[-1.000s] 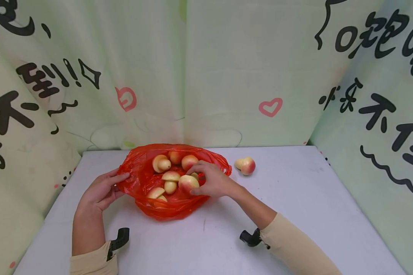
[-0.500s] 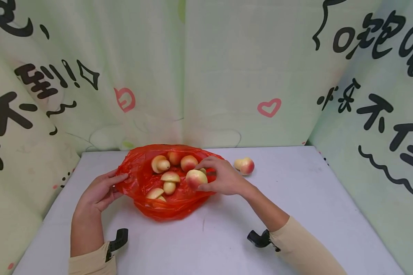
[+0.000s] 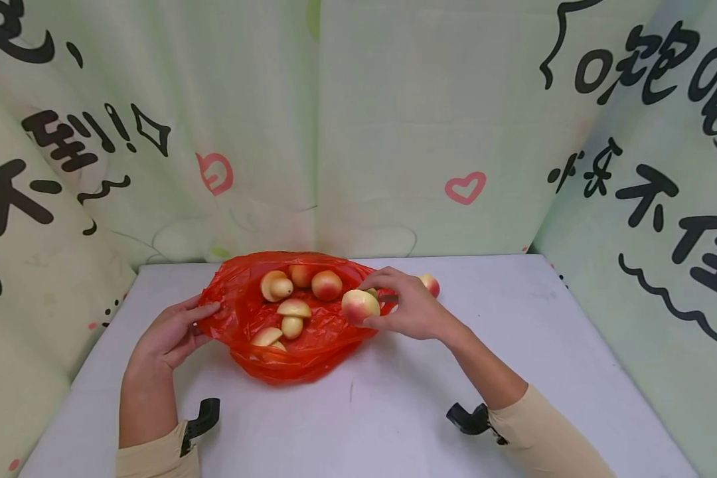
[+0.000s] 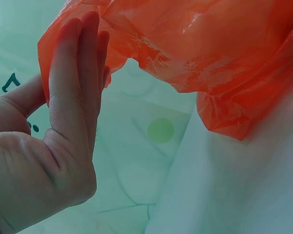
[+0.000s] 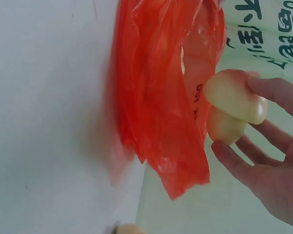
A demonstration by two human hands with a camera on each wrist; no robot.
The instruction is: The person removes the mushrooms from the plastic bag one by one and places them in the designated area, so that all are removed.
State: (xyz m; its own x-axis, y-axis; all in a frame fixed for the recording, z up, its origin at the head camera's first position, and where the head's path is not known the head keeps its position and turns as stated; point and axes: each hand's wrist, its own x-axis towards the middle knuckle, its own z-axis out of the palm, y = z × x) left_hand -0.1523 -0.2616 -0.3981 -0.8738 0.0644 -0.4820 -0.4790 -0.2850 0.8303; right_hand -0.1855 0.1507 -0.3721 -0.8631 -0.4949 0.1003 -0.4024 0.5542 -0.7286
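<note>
An opened red plastic bag (image 3: 311, 358) lies on the table with several mushroom-shaped pieces in it, among them one with a pale stem (image 3: 292, 326) near the middle. At the bag's left edge, my left hand (image 3: 170, 332) pinches the plastic between thumb and fingers; the left wrist view shows its fingers (image 4: 68, 87) long and nearly straight against the bag (image 4: 205, 44). My right hand (image 3: 415, 305) grips a red-and-yellow mushroom piece (image 3: 360, 307) over the bag's right edge. In the right wrist view that piece (image 5: 234, 100) is held between thumb and fingertips, beside the bag (image 5: 156, 107).
Another red-and-yellow piece (image 3: 431, 285) lies on the white table (image 3: 514, 345) behind my right hand, partly hidden by it. A pale green curtain (image 3: 382, 133) with black writing and pink drawings stands around the table's back and sides.
My right hand has moved right with the gripped piece, from over the bag's inside to its right edge, now partly covering the piece on the table. My left hand keeps its hold on the bag.
</note>
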